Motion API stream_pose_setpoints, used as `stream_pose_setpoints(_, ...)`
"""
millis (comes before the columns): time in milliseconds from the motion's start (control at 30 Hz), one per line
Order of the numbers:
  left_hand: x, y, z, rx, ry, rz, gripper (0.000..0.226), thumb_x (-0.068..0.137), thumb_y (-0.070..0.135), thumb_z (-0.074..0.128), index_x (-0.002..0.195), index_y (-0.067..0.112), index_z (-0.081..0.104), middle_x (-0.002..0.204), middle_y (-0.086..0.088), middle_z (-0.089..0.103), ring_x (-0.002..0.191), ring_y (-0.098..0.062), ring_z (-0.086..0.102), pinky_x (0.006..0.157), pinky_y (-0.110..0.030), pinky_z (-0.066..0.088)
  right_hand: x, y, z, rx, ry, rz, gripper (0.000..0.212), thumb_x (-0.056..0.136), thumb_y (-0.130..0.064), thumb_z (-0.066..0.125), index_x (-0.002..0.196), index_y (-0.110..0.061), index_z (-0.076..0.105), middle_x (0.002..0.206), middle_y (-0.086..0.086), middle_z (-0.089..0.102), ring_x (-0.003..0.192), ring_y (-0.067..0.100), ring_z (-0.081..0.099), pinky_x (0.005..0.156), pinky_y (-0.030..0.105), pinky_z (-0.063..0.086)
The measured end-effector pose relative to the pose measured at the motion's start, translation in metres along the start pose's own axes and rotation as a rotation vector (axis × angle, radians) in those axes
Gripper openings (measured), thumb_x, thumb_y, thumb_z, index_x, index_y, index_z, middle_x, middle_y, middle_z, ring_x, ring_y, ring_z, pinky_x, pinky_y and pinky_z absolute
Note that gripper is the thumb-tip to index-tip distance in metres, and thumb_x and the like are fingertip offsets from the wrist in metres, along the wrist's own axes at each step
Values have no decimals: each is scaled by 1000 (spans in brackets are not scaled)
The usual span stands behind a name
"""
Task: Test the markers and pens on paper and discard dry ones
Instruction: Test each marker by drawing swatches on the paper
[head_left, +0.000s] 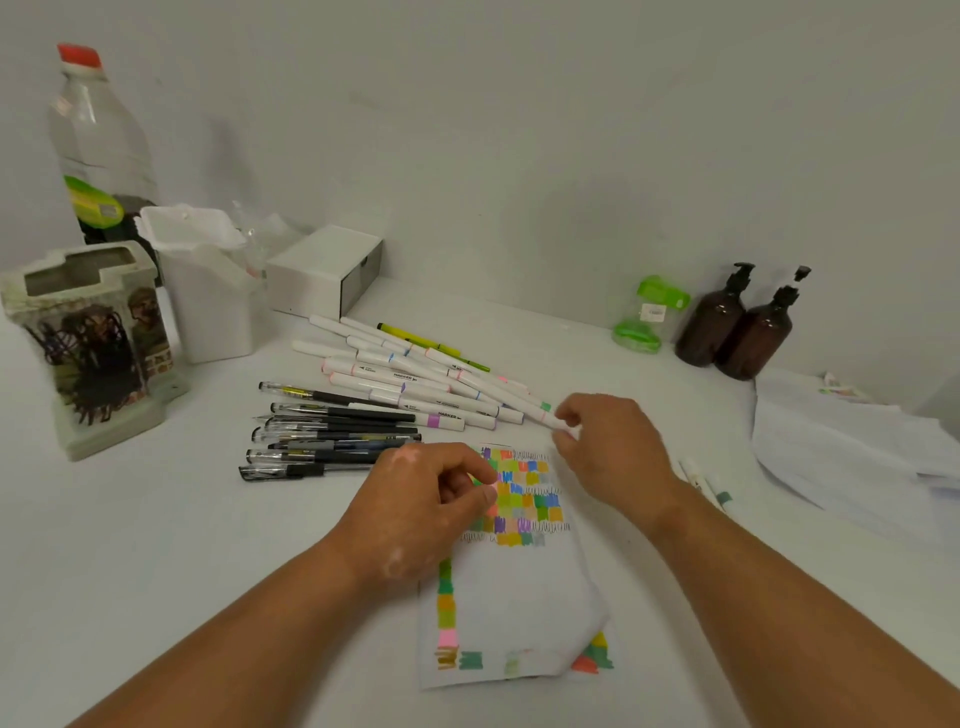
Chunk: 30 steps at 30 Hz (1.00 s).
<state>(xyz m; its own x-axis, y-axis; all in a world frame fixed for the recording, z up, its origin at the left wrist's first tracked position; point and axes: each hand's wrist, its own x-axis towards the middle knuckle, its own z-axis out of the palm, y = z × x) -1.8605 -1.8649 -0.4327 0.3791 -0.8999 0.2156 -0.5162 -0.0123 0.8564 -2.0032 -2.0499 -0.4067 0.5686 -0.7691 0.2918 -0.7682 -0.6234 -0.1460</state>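
**Matt paper, smooth plastic, glossy amber**

The test sheet (519, 597) is thin matt paper, creased, with one corner curling. The white markers (415, 384) have smooth, satin plastic barrels. The gel pens (322, 436) are clear glossy plastic with dull black grips. The table (182, 545) is smooth matt white. The tall bottle (98, 130) is clear, dented plastic. The two pump bottles (714, 325) are glossy amber-brown. The pen holder (93, 358) looks like grimy glazed ceramic.
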Motion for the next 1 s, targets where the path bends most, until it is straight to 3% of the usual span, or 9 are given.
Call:
stream_pose_setpoints(267,3,-2,-1,-45,15,-42,7,88,29,74,95,31,76,69,13,65,68,5,61,58,-7,47,44,-18,37,-294,2,-125,21,93,-22,57,113,-22,62,100,0,66,89,21,60,68,33,48)
stream_pose_setpoints(433,4,-3,-2,-45,3,-40,9,88,30,74,97,30,76,71,14,64,68,8,60,57,-7,46,44,-16,27,-248,38,-106,25,91,-19,57,115,-21,64,105,1,65,90,22,62,72,33,51)
stream_pose_setpoints(533,4,-2,-2,-44,-2,-29,11,88,31,74,98,30,75,73,11,65,69,5,60,58,-8,47,28,-9,6,-6,57,-12,16,88,-25,65,103,-26,68,95,-5,64,82,17,60,65,29,46)
stream_pose_setpoints(600,4,-1,-2,-30,3,-10,11,88,31,74,99,30,76,74,11,66,71,2,61,60,-8,48,8,-4,-8,311,15,94,10,83,-24,73,91,-27,68,84,-10,67,75,15,64,62,26,50)
stream_pose_setpoints(733,1,4,0,-1,5,35,13,88,29,74,101,29,75,79,15,67,78,-1,62,64,-9,49,-44,0,-28,923,-175,228,16,80,-8,75,86,-22,72,82,4,75,73,17,74,59,27,59)
stream_pose_setpoints(867,-6,11,5,12,-47,111,25,89,31,72,114,33,69,92,23,65,89,-2,61,72,-18,53,-78,-4,-29,1216,-269,185,18,68,-14,77,85,-20,75,86,11,76,78,19,72,61,26,55)
stream_pose_setpoints(1000,-13,19,12,90,-148,233,26,95,36,63,121,33,66,90,26,63,86,4,59,69,-9,44,-93,-10,-23,1260,-324,71,27,63,-26,85,89,-22,77,85,5,75,76,15,70,63,23,54)
